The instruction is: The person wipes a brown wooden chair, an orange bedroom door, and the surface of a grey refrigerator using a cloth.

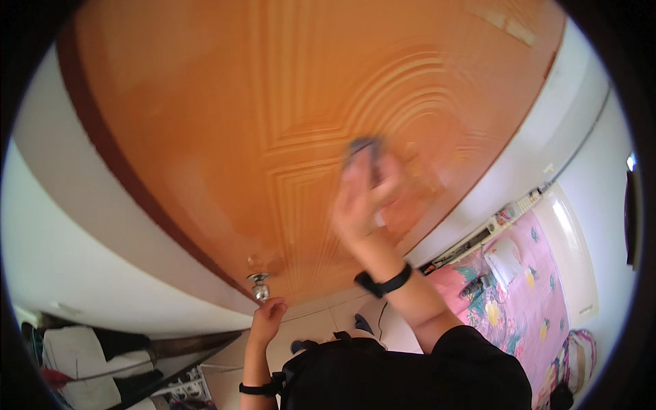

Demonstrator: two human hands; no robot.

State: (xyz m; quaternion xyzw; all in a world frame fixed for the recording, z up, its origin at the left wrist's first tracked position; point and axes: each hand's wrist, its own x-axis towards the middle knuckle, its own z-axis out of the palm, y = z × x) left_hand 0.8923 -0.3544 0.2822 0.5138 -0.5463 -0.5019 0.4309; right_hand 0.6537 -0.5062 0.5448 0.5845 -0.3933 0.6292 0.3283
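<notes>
An orange-brown wooden door (pixel 184 154) with carved, grooved panels fills most of the view before me. My right hand (pixel 361 195), blurred by motion, is raised in front of the panels and grips a small dark grey-blue pad or cloth (pixel 366 146). Blur hides what exactly that item is and whether it touches the wood. Low on the door's left side is a shiny metal doorknob (pixel 261 291). Right below the knob is my left hand (pixel 269 315), with curled fingers; whether it touches the metal cannot be made out.
On the right stands a bed with a pink floral sheet (pixel 533 302) and a pale headboard (pixel 569 246). A power strip (pixel 512 210) runs along the wall there. A dark slipper (pixel 363 323) shows on the tiled floor (pixel 328 318). Lower left are a white-and-black item (pixel 77 353) and a rack (pixel 189 384).
</notes>
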